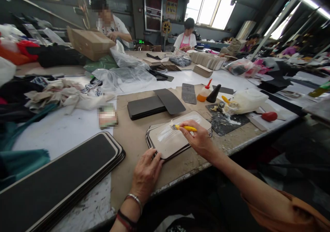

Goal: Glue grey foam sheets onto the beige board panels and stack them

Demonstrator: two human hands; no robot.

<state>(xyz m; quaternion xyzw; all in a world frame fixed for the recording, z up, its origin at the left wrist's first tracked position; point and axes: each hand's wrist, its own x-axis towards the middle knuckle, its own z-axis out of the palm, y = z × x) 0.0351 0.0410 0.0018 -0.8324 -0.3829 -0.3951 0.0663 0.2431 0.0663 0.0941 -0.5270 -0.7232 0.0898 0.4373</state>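
Note:
My right hand (199, 140) is closed on a yellow-handled brush (185, 128), whose bristles touch the top of a stack of beige rounded panels (170, 139) on the brown work board (134, 139). A wet white streak of glue runs across the top panel. My left hand (146, 173) lies with fingers spread on the board, its fingertips pressing the near corner of the stack. Bracelets circle that wrist.
A long stack of black panels (64, 177) lies at the near left. Dark sheets (154, 105), an orange glue bottle (203, 94), a black cone (213, 94), a white glue jug (244, 101) and a red tool (269, 116) sit beyond. Fabric piles lie left. Other people work at the far end.

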